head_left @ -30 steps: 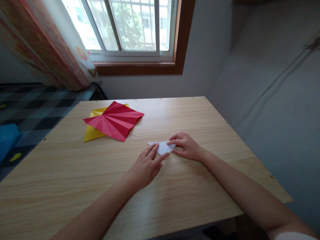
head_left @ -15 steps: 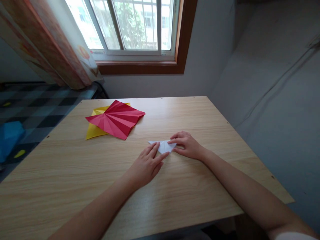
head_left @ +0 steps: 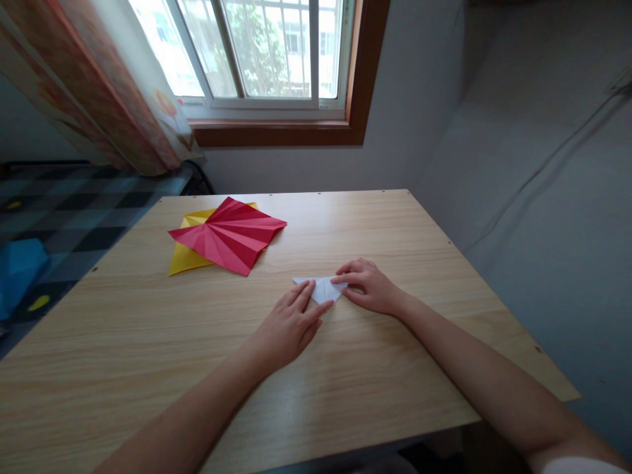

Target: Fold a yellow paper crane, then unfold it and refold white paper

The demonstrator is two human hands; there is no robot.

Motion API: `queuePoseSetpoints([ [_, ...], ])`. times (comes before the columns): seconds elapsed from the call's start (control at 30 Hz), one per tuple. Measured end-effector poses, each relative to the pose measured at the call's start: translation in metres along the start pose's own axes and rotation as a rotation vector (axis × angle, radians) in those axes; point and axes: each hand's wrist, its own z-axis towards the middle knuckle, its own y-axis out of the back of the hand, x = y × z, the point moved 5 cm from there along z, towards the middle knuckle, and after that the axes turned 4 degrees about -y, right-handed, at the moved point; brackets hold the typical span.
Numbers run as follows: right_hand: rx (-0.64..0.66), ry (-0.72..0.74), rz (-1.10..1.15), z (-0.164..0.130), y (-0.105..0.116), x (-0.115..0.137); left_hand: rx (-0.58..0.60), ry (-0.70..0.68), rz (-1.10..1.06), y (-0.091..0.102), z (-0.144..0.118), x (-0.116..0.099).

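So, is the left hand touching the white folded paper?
Touching: the head view shows the left hand with its fingertips laid flat on the white folded paper.

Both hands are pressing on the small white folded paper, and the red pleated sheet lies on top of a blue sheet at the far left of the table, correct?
Not quite: in the head view the red pleated sheet lies on a yellow sheet, not blue. Both the left hand and right hand do press the white folded paper.

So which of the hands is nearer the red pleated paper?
Left. The left hand lies just below and right of the red pleated paper, fingers on the white folded paper. The right hand presses that paper's far side, further right.
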Motion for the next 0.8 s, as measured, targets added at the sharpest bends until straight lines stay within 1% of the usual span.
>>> queuePoseSetpoints([
  [0.27, 0.006, 0.022, -0.071, -0.002, -0.003, 0.004, 0.028, -0.063, -0.020, 0.002, 0.003, -0.002],
  [0.47, -0.006, 0.073, -0.132, -0.001, -0.006, 0.014, -0.008, -0.056, 0.001, 0.006, 0.004, -0.006],
  [0.7, -0.018, -0.015, -0.152, 0.001, -0.009, 0.016, -0.012, -0.109, 0.028, -0.004, 0.000, -0.009],
  [0.8, -0.016, -0.033, -0.167, 0.000, -0.010, 0.017, -0.001, -0.131, 0.024, -0.003, 0.000, -0.011],
])
